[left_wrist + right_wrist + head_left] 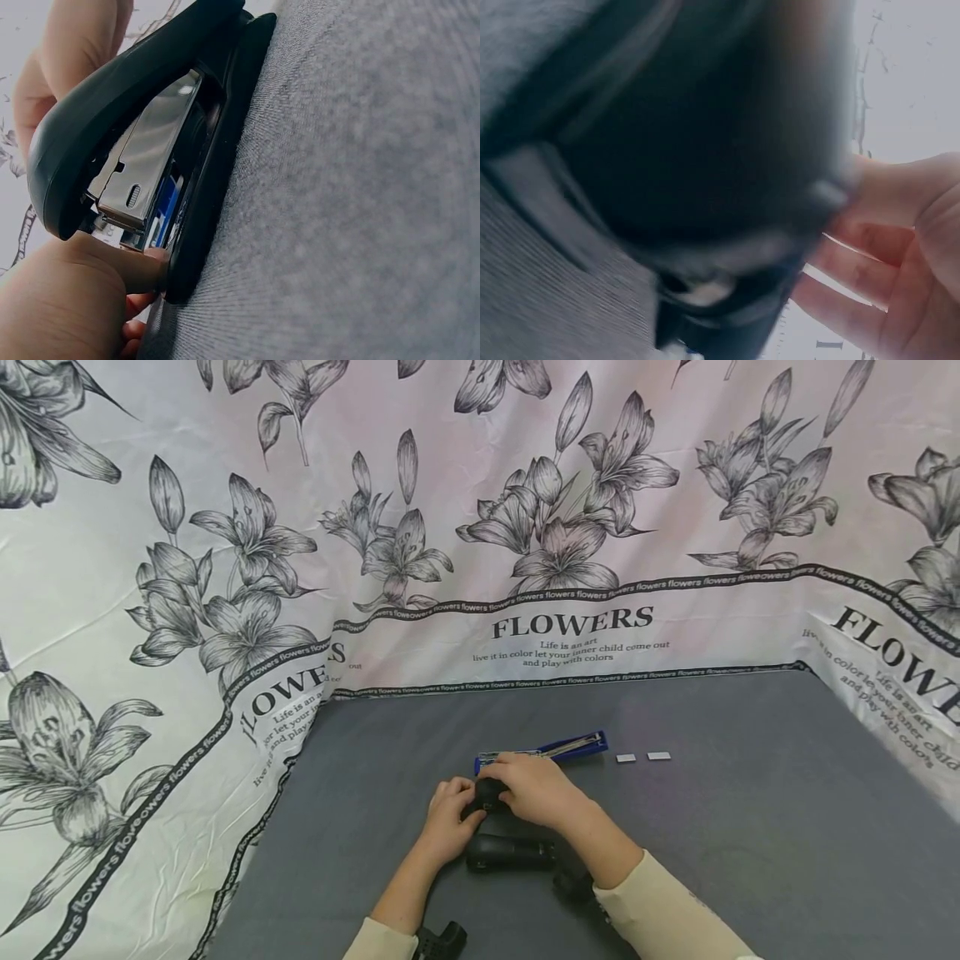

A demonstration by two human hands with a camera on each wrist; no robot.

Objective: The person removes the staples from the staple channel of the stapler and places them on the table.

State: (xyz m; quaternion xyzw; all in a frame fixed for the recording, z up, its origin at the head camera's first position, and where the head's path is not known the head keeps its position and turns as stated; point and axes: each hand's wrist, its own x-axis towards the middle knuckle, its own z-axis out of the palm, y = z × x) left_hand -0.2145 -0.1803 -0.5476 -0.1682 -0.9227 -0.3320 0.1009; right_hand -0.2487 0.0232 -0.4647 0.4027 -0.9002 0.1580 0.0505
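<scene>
In the head view, a dark rounded thing (490, 793) sits between the left hand (447, 821) and the right hand (534, 787), around the middle of the grey desk (712, 827). The left hand grips it from the left side, thumb nearest the body and fingers bent round it; the right hand bends over it from the right, thumb low against its side, so the hold seems meant to steady it from two sides. Much of it is hidden, so I cannot tell what it is. A black stapler (510, 853) lies on the near side of both hands, between the forearms, perhaps set there to stay within reach. Beyond the right hand, towards the desk's far edge, is a blue thing (577, 747) with metal along its top; two small white pieces (626, 758) lie to its right. In the left wrist view, turned sideways, the stapler fills the foreground, base down, its metal magazine standing apart from the base; the left thumb shows just by its front end, though whether they touch is unclear. In the right wrist view a large black shape, probably that stapler, blurs across the front; the right hand shows beside it, thumb and fingers only gently bent, their tips hidden.
</scene>
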